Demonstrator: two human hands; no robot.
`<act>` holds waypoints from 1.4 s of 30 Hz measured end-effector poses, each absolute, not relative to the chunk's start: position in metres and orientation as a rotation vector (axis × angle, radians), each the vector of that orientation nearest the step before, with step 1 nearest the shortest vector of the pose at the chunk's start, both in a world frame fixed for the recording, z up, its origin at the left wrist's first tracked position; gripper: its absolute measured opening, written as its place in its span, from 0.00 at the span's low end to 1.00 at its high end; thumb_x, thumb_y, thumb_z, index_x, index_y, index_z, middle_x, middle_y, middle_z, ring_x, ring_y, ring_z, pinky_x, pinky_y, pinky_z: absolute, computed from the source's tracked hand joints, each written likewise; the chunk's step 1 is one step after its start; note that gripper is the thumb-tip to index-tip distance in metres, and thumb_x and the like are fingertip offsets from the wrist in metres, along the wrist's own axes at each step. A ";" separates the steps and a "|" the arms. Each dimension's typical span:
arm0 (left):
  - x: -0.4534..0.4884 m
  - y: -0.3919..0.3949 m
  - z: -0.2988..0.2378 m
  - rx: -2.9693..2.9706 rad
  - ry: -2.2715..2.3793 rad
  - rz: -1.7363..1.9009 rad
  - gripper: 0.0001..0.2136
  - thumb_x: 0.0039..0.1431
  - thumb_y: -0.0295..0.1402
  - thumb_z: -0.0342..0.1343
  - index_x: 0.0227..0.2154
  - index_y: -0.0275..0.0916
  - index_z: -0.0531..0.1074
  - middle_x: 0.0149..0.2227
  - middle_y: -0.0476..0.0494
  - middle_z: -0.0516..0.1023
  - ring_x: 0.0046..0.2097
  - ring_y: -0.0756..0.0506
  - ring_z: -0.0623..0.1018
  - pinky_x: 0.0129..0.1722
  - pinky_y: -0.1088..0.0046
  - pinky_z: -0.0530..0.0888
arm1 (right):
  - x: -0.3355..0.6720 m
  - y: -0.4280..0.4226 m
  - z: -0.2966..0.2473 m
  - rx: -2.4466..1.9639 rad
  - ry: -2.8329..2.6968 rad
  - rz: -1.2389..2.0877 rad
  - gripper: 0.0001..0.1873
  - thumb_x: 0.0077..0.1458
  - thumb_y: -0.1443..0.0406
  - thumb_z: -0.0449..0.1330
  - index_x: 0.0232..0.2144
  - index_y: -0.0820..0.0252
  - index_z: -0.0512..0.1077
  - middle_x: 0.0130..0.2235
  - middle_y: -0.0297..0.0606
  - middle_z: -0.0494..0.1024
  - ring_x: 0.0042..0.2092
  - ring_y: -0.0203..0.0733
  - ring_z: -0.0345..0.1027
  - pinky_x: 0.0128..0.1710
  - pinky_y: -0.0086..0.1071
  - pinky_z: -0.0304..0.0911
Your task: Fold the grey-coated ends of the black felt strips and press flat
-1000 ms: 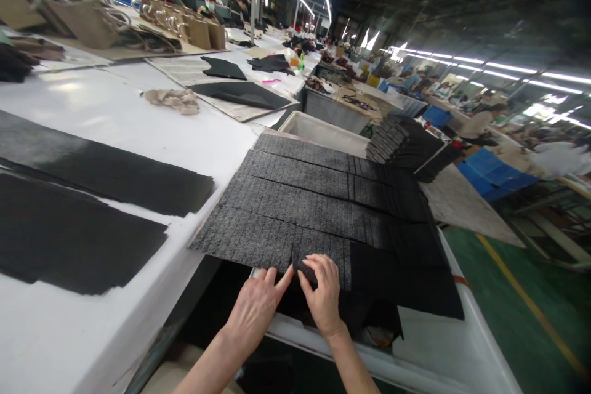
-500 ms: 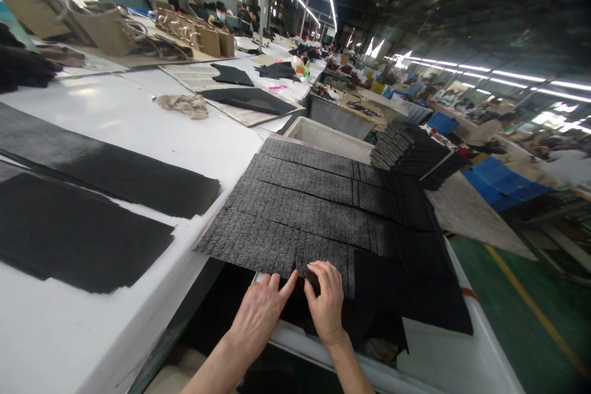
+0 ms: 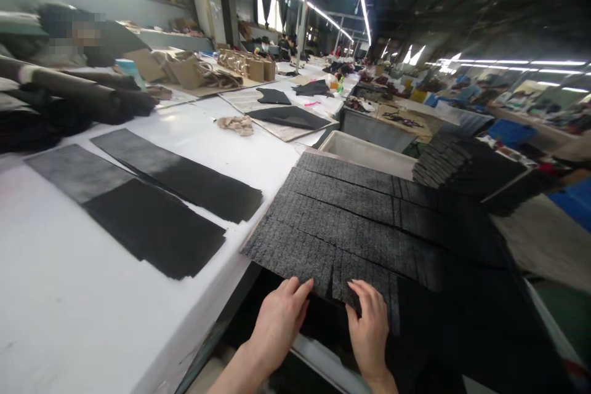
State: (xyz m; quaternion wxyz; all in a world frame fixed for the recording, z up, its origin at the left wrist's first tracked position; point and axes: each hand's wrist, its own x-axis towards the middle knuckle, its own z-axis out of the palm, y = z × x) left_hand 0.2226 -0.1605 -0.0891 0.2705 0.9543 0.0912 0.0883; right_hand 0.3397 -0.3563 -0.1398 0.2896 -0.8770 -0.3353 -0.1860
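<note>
Beside the edge of the white bench [image 3: 92,308], grey-and-black fabric strips [image 3: 281,218] lie in rows, their near edge pinched in my right grip [image 3: 370,323] while my left grip [image 3: 281,319] curls against it, whether closed I cannot tell.

A crumpled beige cloth [image 3: 234,125] lies on the white table [image 3: 106,308], nearer than the tan bags [image 3: 255,69].

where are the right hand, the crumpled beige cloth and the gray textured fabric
right hand [image 3: 370,323], head view, middle of the hand
crumpled beige cloth [image 3: 234,125], head view, folded middle
gray textured fabric [image 3: 335,221], head view, upper surface
</note>
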 end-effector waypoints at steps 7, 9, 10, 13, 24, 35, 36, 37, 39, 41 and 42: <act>0.200 -0.106 -0.094 2.221 0.682 0.392 0.12 0.63 0.33 0.44 0.44 0.43 0.70 0.36 0.47 0.70 0.32 0.49 0.74 0.34 0.71 0.70 | 0.342 -0.354 -0.142 -2.314 -0.918 -0.537 0.16 0.63 0.57 0.50 0.48 0.57 0.68 0.48 0.45 0.73 0.51 0.52 0.64 0.50 0.49 0.59; 0.197 -0.098 -0.097 2.208 0.734 0.421 0.12 0.63 0.34 0.45 0.45 0.43 0.70 0.37 0.47 0.71 0.33 0.48 0.74 0.35 0.70 0.70 | 0.342 -0.353 -0.141 -2.325 -0.909 -0.549 0.16 0.63 0.57 0.49 0.49 0.57 0.67 0.48 0.46 0.72 0.51 0.52 0.64 0.49 0.49 0.59; 0.196 -0.095 -0.098 2.205 0.763 0.437 0.13 0.63 0.34 0.45 0.46 0.42 0.69 0.38 0.47 0.71 0.33 0.48 0.74 0.35 0.70 0.70 | 0.342 -0.353 -0.140 -2.333 -0.903 -0.559 0.17 0.63 0.57 0.49 0.49 0.57 0.68 0.48 0.46 0.72 0.51 0.53 0.64 0.49 0.49 0.58; 0.194 -0.087 -0.104 2.176 0.864 0.476 0.14 0.62 0.37 0.46 0.48 0.40 0.67 0.36 0.46 0.71 0.33 0.47 0.73 0.34 0.68 0.70 | 0.342 -0.352 -0.139 -2.345 -0.887 -0.590 0.16 0.63 0.57 0.49 0.48 0.57 0.68 0.49 0.47 0.72 0.51 0.53 0.64 0.50 0.50 0.58; 0.201 -0.069 -0.127 1.831 0.929 0.527 0.26 0.56 0.43 0.50 0.54 0.31 0.59 0.30 0.48 0.73 0.27 0.46 0.74 0.27 0.70 0.70 | 0.346 -0.353 -0.144 -2.333 -0.921 -0.596 0.17 0.63 0.56 0.49 0.47 0.56 0.69 0.47 0.45 0.73 0.50 0.53 0.65 0.48 0.48 0.59; 0.196 -0.089 -0.117 2.265 0.871 0.580 0.18 0.62 0.40 0.47 0.52 0.40 0.64 0.41 0.43 0.74 0.39 0.43 0.77 0.37 0.65 0.73 | 0.337 -0.350 -0.128 -2.403 -0.800 -0.524 0.23 0.53 0.75 0.51 0.51 0.56 0.64 0.50 0.43 0.70 0.54 0.51 0.60 0.53 0.49 0.56; 0.198 -0.097 -0.114 2.358 0.785 0.577 0.16 0.63 0.38 0.46 0.51 0.40 0.65 0.44 0.42 0.73 0.43 0.42 0.76 0.40 0.64 0.73 | 0.337 -0.351 -0.126 -2.429 -0.781 -0.526 0.26 0.51 0.76 0.51 0.52 0.56 0.63 0.51 0.43 0.70 0.54 0.51 0.60 0.53 0.49 0.56; 0.201 -0.107 -0.110 2.451 0.668 0.566 0.15 0.63 0.36 0.45 0.51 0.41 0.66 0.46 0.41 0.72 0.46 0.42 0.75 0.44 0.63 0.72 | 0.337 -0.352 -0.125 -2.455 -0.766 -0.529 0.27 0.49 0.77 0.52 0.52 0.57 0.63 0.51 0.43 0.69 0.54 0.51 0.60 0.53 0.49 0.56; 0.208 -0.128 -0.104 2.614 0.376 0.539 0.14 0.64 0.33 0.45 0.50 0.41 0.68 0.49 0.41 0.72 0.52 0.41 0.71 0.51 0.61 0.69 | 0.339 -0.357 -0.122 -2.497 -0.742 -0.529 0.29 0.47 0.78 0.51 0.52 0.57 0.63 0.51 0.43 0.69 0.54 0.51 0.60 0.52 0.49 0.56; 0.218 -0.151 -0.101 2.735 0.079 0.493 0.15 0.64 0.31 0.46 0.52 0.41 0.68 0.52 0.41 0.72 0.56 0.41 0.68 0.54 0.60 0.66 | 0.342 -0.363 -0.121 -2.515 -0.732 -0.527 0.28 0.47 0.79 0.51 0.50 0.57 0.65 0.50 0.43 0.69 0.52 0.50 0.61 0.50 0.48 0.58; 0.222 -0.161 -0.102 2.777 -0.055 0.471 0.16 0.64 0.31 0.47 0.53 0.41 0.67 0.54 0.42 0.71 0.58 0.41 0.67 0.55 0.59 0.65 | 0.343 -0.366 -0.120 -2.513 -0.734 -0.528 0.27 0.47 0.79 0.51 0.49 0.56 0.66 0.49 0.43 0.70 0.51 0.50 0.62 0.49 0.47 0.59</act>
